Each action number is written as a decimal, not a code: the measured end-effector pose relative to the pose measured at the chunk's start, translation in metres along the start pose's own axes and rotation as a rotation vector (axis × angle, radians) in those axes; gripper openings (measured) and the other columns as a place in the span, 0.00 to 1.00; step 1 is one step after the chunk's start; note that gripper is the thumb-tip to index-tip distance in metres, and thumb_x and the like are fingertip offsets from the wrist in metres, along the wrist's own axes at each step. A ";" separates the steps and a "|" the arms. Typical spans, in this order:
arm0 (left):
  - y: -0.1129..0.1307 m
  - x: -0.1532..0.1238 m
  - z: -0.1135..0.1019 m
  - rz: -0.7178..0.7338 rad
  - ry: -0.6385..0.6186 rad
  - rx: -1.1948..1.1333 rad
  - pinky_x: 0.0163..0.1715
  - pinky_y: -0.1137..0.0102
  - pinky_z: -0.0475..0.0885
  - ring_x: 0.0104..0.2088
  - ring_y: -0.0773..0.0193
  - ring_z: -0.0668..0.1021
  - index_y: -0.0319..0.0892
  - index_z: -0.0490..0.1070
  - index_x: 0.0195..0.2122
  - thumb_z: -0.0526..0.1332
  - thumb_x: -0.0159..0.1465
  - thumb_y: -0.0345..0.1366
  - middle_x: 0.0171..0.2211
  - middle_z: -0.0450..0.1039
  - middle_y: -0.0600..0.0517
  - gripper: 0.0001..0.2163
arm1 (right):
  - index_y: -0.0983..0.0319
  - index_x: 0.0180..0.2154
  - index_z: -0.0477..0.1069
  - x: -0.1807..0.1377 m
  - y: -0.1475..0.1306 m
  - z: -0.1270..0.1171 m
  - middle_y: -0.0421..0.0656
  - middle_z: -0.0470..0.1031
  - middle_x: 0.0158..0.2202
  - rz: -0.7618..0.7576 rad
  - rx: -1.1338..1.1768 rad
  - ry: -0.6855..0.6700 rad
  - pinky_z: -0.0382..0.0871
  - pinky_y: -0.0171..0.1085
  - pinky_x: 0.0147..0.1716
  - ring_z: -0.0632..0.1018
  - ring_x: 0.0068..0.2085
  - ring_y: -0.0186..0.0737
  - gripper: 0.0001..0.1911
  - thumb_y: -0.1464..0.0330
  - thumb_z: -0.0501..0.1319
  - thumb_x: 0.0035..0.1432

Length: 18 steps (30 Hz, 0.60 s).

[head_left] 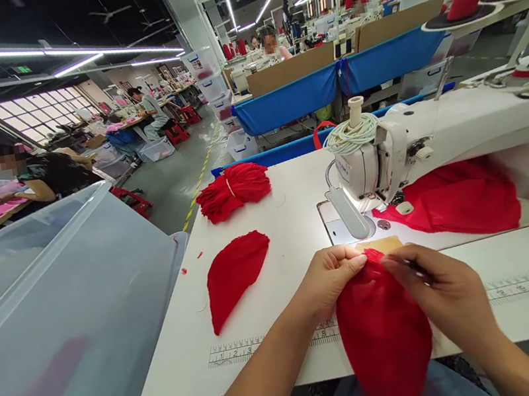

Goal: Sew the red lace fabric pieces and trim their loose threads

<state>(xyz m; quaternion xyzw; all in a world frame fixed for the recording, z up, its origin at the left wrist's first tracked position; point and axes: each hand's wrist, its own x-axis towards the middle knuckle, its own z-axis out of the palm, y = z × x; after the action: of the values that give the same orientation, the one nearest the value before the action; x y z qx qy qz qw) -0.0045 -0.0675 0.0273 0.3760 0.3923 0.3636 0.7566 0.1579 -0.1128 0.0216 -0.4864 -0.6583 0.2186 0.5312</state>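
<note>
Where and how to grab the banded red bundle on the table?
Probably across the middle of the red bundle, over the pale band, coming from above with fingers on the near and far edges. It lies lengthwise on the white table, gathered at the band; its ruffled ends look loose.

Left grip (326, 280) and right grip (444, 290) pinch red fabric (385, 333) (near a sewing machine (454, 124)).

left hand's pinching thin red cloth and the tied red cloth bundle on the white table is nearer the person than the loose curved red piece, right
No: the head view shows the gathered red cloth bundle with a pale band lying farther away than the loose, curved-edged red cloth piece; the left hand does pinch thin red cloth.
</note>
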 end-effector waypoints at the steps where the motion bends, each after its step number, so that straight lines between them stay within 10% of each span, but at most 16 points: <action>1: 0.001 0.000 0.000 -0.003 0.025 -0.006 0.26 0.75 0.63 0.23 0.70 0.72 0.37 0.72 0.24 0.76 0.43 0.48 0.22 0.73 0.53 0.21 | 0.57 0.22 0.69 -0.005 -0.003 -0.006 0.36 0.67 0.18 0.050 0.091 -0.076 0.59 0.33 0.17 0.66 0.19 0.33 0.17 0.59 0.58 0.62; 6: 0.004 -0.002 0.000 0.011 0.018 -0.005 0.28 0.75 0.64 0.25 0.71 0.71 0.37 0.73 0.27 0.75 0.44 0.49 0.23 0.71 0.54 0.21 | 0.57 0.26 0.75 -0.015 -0.004 -0.035 0.38 0.69 0.20 -0.001 0.257 -0.569 0.58 0.31 0.15 0.66 0.18 0.31 0.20 0.50 0.58 0.60; 11: 0.010 -0.008 0.006 0.019 -0.133 0.157 0.29 0.75 0.63 0.27 0.70 0.70 0.37 0.74 0.25 0.73 0.48 0.50 0.26 0.70 0.53 0.19 | 0.57 0.26 0.69 0.014 0.012 -0.033 0.40 0.74 0.28 0.117 0.125 -0.234 0.70 0.35 0.29 0.74 0.28 0.38 0.18 0.55 0.55 0.64; 15: 0.011 -0.008 0.003 0.060 -0.157 0.119 0.32 0.73 0.65 0.29 0.68 0.73 0.38 0.74 0.29 0.72 0.51 0.50 0.28 0.73 0.52 0.19 | 0.57 0.36 0.76 0.019 0.020 -0.019 0.41 0.76 0.32 0.249 0.191 -0.412 0.73 0.36 0.32 0.76 0.33 0.41 0.14 0.55 0.60 0.60; 18: 0.012 -0.005 -0.004 0.048 -0.104 0.149 0.27 0.74 0.63 0.25 0.71 0.71 0.40 0.73 0.37 0.73 0.49 0.47 0.27 0.70 0.56 0.20 | 0.59 0.34 0.76 0.011 0.025 -0.012 0.40 0.76 0.31 0.449 0.321 -0.230 0.71 0.34 0.31 0.75 0.33 0.40 0.14 0.55 0.65 0.55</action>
<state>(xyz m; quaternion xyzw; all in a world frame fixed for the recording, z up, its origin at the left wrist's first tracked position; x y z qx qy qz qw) -0.0133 -0.0652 0.0372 0.4590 0.3692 0.3316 0.7370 0.1791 -0.0951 0.0106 -0.5015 -0.5472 0.4858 0.4616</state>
